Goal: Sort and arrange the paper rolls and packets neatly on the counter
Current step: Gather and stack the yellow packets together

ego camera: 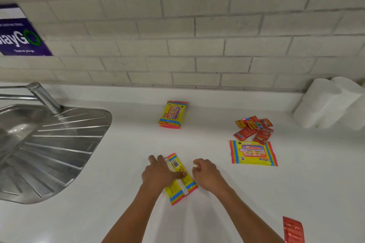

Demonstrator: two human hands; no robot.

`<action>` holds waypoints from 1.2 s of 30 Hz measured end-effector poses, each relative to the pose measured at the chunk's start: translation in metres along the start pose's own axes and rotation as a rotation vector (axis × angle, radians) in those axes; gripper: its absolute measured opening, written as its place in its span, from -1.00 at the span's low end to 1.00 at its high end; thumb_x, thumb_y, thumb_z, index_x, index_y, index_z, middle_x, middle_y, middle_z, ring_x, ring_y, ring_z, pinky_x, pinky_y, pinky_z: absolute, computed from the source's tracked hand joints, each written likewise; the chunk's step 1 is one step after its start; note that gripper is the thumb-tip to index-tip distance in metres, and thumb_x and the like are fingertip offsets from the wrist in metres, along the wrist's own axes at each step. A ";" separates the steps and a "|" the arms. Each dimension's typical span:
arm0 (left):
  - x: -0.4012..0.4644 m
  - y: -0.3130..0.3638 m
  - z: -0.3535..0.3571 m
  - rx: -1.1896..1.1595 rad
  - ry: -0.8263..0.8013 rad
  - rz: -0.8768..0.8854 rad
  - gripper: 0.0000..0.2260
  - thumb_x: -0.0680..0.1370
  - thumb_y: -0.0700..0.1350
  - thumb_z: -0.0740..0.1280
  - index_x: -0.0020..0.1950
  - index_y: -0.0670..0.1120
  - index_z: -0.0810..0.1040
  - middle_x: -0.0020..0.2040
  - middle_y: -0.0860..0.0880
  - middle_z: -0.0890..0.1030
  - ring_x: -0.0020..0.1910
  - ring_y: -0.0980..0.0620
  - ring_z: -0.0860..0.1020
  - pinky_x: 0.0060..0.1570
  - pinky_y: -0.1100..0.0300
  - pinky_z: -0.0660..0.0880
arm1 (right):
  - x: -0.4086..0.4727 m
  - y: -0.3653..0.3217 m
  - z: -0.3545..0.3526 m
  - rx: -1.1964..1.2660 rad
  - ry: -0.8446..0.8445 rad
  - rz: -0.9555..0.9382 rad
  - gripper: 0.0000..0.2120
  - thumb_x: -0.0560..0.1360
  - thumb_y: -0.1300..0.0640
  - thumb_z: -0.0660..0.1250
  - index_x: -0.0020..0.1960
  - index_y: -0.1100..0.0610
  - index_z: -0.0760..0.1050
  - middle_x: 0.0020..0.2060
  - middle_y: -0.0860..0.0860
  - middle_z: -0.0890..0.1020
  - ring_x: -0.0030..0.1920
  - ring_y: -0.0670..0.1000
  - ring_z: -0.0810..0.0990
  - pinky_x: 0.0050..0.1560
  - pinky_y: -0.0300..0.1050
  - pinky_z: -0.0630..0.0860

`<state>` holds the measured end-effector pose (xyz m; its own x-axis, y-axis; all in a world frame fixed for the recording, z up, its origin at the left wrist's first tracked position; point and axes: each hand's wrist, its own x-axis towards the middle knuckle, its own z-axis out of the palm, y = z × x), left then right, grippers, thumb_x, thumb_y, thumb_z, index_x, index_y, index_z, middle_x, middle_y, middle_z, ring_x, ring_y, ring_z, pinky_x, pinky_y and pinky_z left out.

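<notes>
Left hand (161,173) lies flat on a yellow wipes packet (180,178), fingers spread over its left edge, thumb across the middle. Packet is back side up, barcode showing, tilted on the white counter (118,213) near the front centre. Right hand (207,175) sits just beside the packet's right edge, fingers loosely curled, holding nothing; cannot tell if it touches the packet. The 2 hands are apart with the packet between them.

A stack of wipes packets (172,114) sits further back near the wall, front side up, well apart from the hands. 1 more wipes packet (253,152) lies flat to the right, label up. Just behind it, touching its top edge, is a loose pile of small red sachets (253,129). Another red sachet (293,230) lies alone at the front right, partly cut off by the frame.

White paper rolls (329,102) stand against the tiled wall (197,25) at far right. Steel sink (49,144) with tap (42,94) at left. Purple sign (19,31) on the wall, upper left.
</notes>
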<state>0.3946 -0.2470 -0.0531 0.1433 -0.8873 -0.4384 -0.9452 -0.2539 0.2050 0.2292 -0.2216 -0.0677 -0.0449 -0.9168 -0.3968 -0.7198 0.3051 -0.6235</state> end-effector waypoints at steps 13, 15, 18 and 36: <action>-0.011 0.011 -0.011 -0.277 0.056 -0.015 -0.43 0.27 0.23 0.58 0.11 -0.04 0.52 0.06 -0.02 0.54 -0.03 0.02 0.57 -0.07 0.14 0.49 | -0.023 0.046 -0.043 0.245 -0.116 -0.005 -0.63 0.61 0.07 0.22 0.40 0.07 0.45 0.33 0.02 0.53 0.30 0.01 0.51 0.32 -0.14 0.39; -0.021 0.023 -0.018 -0.397 0.102 0.043 -0.64 0.33 0.11 0.58 -0.01 0.00 0.57 -0.05 0.00 0.64 -0.08 0.01 0.61 -0.04 0.11 0.53 | -0.021 0.053 -0.052 0.357 -0.133 0.024 -0.69 0.60 0.08 0.22 0.32 0.05 0.51 0.17 0.01 0.59 0.07 -0.01 0.57 0.18 -0.11 0.49; -0.043 0.049 -0.032 -0.443 0.192 0.168 -0.77 0.38 0.02 0.56 -0.07 0.03 0.57 -0.14 0.06 0.65 -0.12 0.01 0.62 -0.05 0.06 0.55 | -0.017 0.053 -0.072 0.638 -0.183 0.144 -0.84 0.60 0.10 0.23 0.09 0.06 0.57 -0.15 0.01 0.57 -0.28 -0.01 0.55 -0.20 -0.12 0.53; -0.019 0.055 -0.018 -0.266 0.523 0.892 -0.64 0.42 -0.07 0.55 0.13 0.20 0.56 0.21 0.23 0.44 0.18 0.21 0.42 -0.17 0.21 0.60 | 0.040 0.006 -0.115 1.216 -0.225 0.147 -0.73 0.59 0.22 0.23 0.24 0.25 0.57 -0.01 0.20 0.70 -0.13 0.12 0.69 -0.08 0.02 0.66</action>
<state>0.3453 -0.2514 -0.0179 -0.4007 -0.8330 0.3815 -0.6851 0.5489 0.4789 0.1438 -0.2857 -0.0099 0.1348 -0.8259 -0.5474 0.3948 0.5515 -0.7348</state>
